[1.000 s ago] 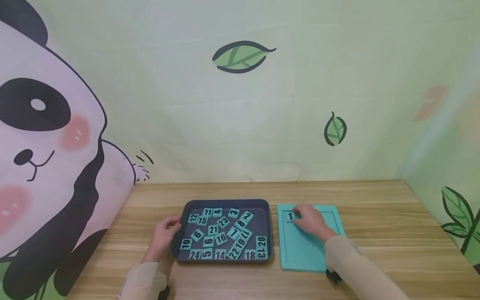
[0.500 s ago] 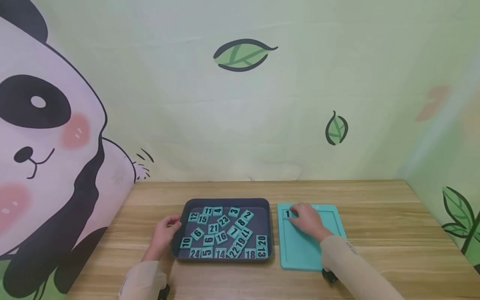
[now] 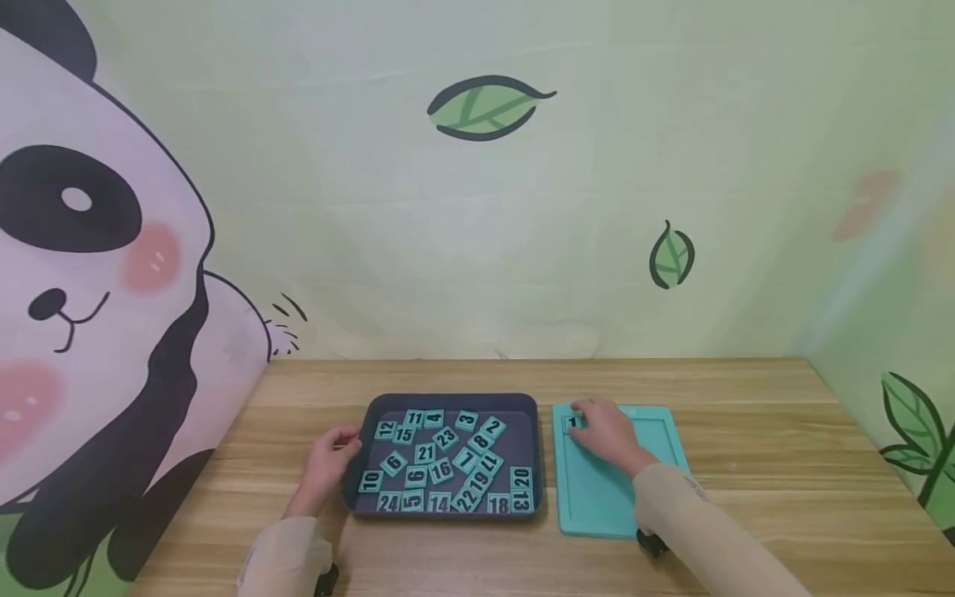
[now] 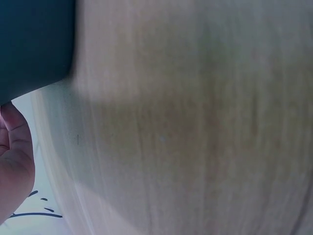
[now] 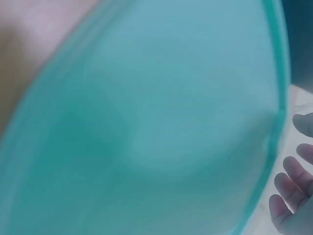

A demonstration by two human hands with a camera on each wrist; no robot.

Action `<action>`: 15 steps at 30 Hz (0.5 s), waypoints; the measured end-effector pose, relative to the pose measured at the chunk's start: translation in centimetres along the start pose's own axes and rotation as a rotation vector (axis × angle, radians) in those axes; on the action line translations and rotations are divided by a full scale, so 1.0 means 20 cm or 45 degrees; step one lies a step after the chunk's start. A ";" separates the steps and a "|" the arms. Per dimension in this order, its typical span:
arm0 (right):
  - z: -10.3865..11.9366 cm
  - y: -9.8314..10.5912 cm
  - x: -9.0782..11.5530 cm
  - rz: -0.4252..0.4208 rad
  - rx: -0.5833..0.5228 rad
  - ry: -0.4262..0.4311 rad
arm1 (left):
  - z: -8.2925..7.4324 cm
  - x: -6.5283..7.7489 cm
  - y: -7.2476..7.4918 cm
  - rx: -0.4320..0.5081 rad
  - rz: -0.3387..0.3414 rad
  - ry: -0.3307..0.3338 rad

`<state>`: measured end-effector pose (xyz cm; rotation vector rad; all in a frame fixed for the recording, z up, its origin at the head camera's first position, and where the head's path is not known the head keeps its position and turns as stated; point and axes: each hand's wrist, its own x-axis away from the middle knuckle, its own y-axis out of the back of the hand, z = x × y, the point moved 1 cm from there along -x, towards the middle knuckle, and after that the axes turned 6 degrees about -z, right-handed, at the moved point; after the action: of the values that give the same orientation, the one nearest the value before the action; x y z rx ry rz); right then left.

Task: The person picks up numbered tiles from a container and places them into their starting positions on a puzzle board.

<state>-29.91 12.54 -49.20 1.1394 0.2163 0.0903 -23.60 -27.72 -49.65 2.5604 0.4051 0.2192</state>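
Note:
A flat teal tray with a raised rim [image 3: 597, 502] lies on the right. In its far left corner sits a number tile marked 1 [image 3: 572, 423]. My right hand [image 3: 608, 435] touches that tile, index finger by its far edge and thumb by its near right side. The right wrist view shows spread fingers [image 5: 286, 183] past the tray's edge; the tile is out of sight there. A dark blue tray [image 3: 448, 516] holds many loose numbered tiles. At its left rim are the fingertips of my left hand [image 3: 326, 460], loosely bent and seen in part in the left wrist view.
Both trays stand side by side on a wooden table [image 3: 448, 560], with a narrow gap between them. Behind the table rises a green wall cloth [image 3: 358, 207] printed with leaves and a panda [image 3: 104, 274].
The tile marked 1 has shifted slightly left and away, into the corner of the teal tray, and my right hand with it. The left hand stays at the dark tray.

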 end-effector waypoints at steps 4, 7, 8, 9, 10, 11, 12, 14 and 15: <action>0.06 0.02 -0.01 -0.065 -0.080 0.057 | -0.01 0.01 0.01 0.000 -0.007 -0.012; 0.11 0.02 -0.01 -0.095 -0.132 0.098 | -0.01 0.01 0.01 0.001 -0.010 -0.014; 0.13 0.03 -0.02 -0.099 -0.147 0.104 | -0.01 0.01 0.01 -0.001 -0.011 -0.014; 0.15 0.03 -0.02 -0.100 -0.164 0.104 | -0.01 0.01 0.01 0.000 -0.010 -0.010; 0.17 0.02 -0.02 -0.100 -0.180 0.107 | -0.01 0.01 0.00 0.001 -0.011 -0.009; 0.19 0.02 -0.02 -0.101 -0.198 0.104 | -0.01 0.01 0.00 -0.001 -0.011 -0.007; 0.21 0.02 -0.02 -0.094 -0.223 0.092 | -0.01 0.01 0.00 -0.005 -0.013 -0.009; 0.24 0.01 -0.02 -0.078 -0.248 0.085 | -0.01 0.01 0.00 -0.010 -0.018 -0.006; 0.26 0.01 -0.03 -0.071 -0.263 0.083 | -0.01 0.01 0.00 -0.012 -0.020 -0.009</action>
<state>-29.28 7.83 -46.92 0.9251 0.2898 0.0976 -23.49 -27.52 -49.50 2.5474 0.4211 0.2061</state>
